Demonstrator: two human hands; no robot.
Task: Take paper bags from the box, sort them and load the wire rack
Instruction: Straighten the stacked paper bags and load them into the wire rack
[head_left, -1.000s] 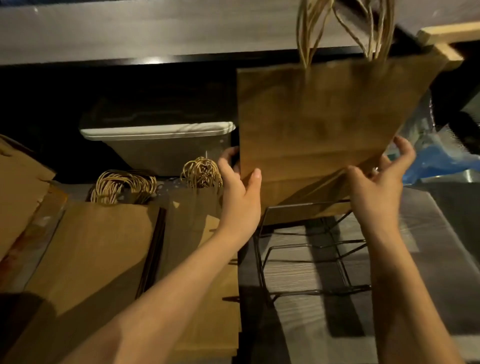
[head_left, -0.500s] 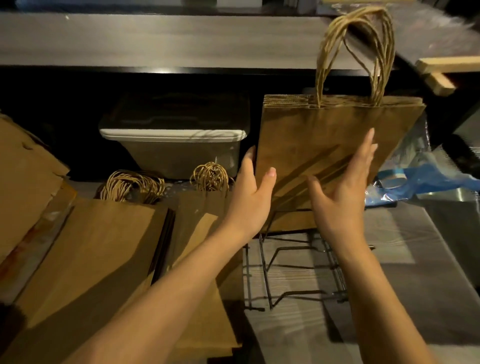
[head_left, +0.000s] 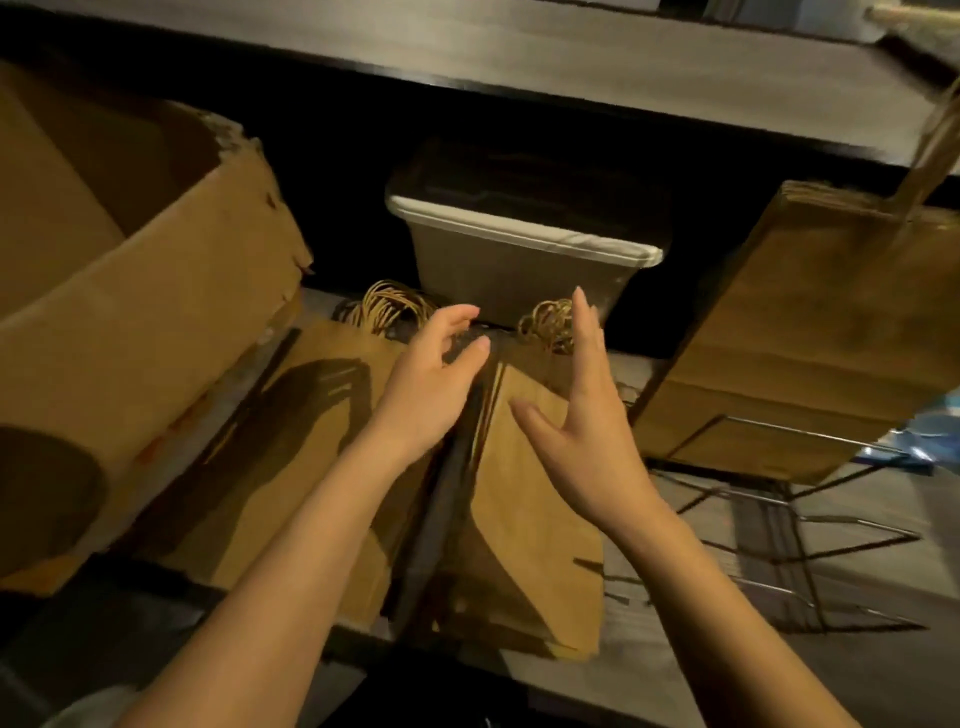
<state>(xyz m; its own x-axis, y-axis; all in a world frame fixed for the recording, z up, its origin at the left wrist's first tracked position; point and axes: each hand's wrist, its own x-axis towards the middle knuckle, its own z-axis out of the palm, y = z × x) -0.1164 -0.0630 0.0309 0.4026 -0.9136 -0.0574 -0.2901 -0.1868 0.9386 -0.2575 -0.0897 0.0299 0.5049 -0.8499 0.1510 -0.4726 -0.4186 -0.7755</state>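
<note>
Both the left hand (head_left: 434, 376) and right hand (head_left: 582, 431) hover with fingers spread, empty, over flat paper bags (head_left: 524, 499), probably light, floppy, best gripped along the edges

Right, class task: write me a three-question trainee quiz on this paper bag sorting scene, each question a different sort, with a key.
1. True or false: the left hand is gripping a bag.
2. Where does the upright paper bag stand?
A. in the wire rack
B. inside the cardboard box
C. on top of the grey tub
3. Fill in: both hands hover over the ____ bags lying on the counter.

Key
1. False; both it and the right hand are open and empty.
2. A
3. flat
</note>
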